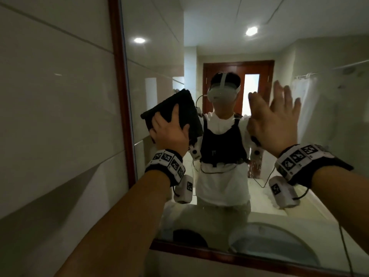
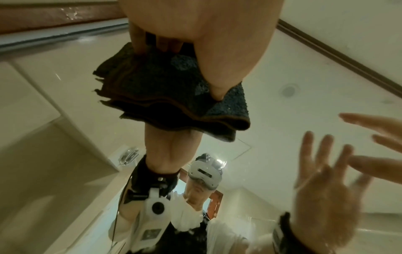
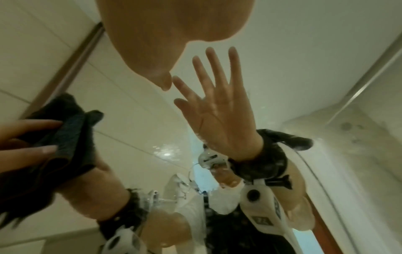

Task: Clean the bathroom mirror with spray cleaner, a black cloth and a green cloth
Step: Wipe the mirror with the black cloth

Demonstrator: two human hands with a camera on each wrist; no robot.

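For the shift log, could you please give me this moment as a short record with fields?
left hand: presses the folded black cloth flat on the mirror, near the left side of its wooden frame
right hand: empty, fingers spread, palm at the glass; contact cannot be told
green cloth: not in view
spray cleaner: not in view
reflection: person in headset and dark vest
below mirror: sink

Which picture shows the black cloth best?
The left wrist view shows the black cloth best: it is close, with its folded layers and edges clear under the left hand. The head view shows it smaller, pressed to the mirror. The right wrist view catches only part of it at the edge.
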